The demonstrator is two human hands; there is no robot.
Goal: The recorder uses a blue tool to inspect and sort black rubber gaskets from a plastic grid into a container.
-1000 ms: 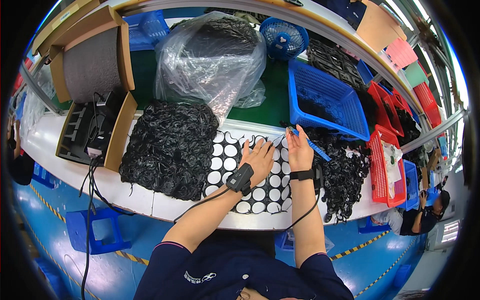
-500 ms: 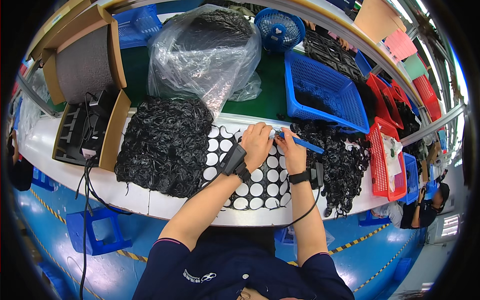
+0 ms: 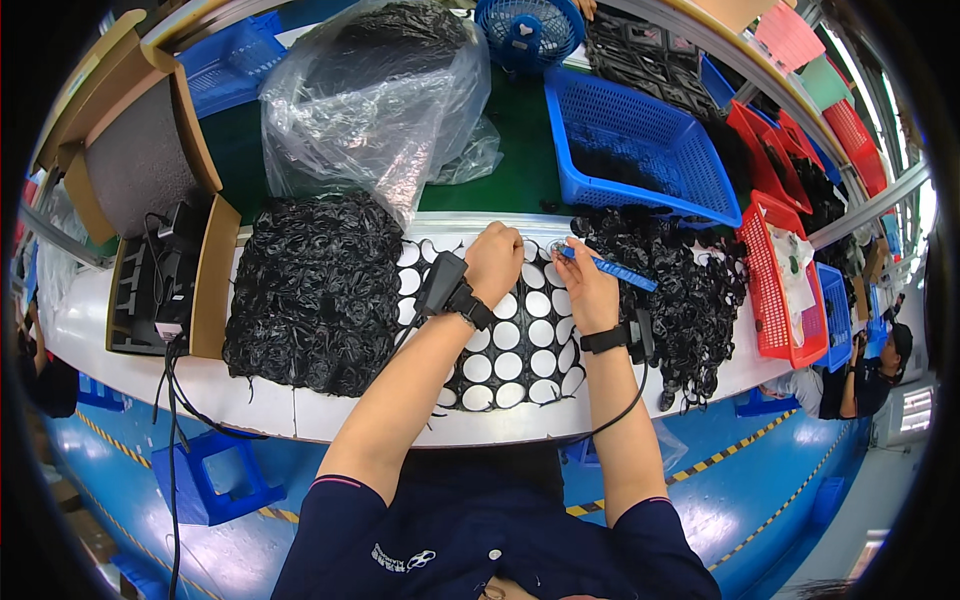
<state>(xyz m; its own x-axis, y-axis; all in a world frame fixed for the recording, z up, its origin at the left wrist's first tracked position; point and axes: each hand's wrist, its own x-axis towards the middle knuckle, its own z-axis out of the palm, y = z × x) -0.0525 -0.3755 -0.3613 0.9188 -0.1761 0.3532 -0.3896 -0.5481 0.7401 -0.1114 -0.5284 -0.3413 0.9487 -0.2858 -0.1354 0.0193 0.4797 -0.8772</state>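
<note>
My left hand (image 3: 494, 265) is over the far edge of a black sheet with rows of round white discs (image 3: 508, 365); its fingers are curled, and anything between them is hidden. My right hand (image 3: 591, 290) is closed around a slim blue tool (image 3: 625, 272), pinched near its tip end, which points left; its exact kind is unclear. Left of the sheet sits a thick stack of tangled black strap-like pieces (image 3: 315, 295). A looser heap of black looped pieces (image 3: 690, 310) spreads to the right of my right hand.
An open cardboard box (image 3: 218, 280) with black devices and cables stands at left. Behind are a large clear plastic bag (image 3: 370, 130), a blue fan (image 3: 528, 32) and a blue basket (image 3: 640, 150). A red basket (image 3: 785, 290) stands at right. Another person (image 3: 870, 375) is at far right.
My left hand has drawn away leftward from my right hand, widening the gap between them. The right hand still grips the blue tool. The whole view has shifted slightly.
</note>
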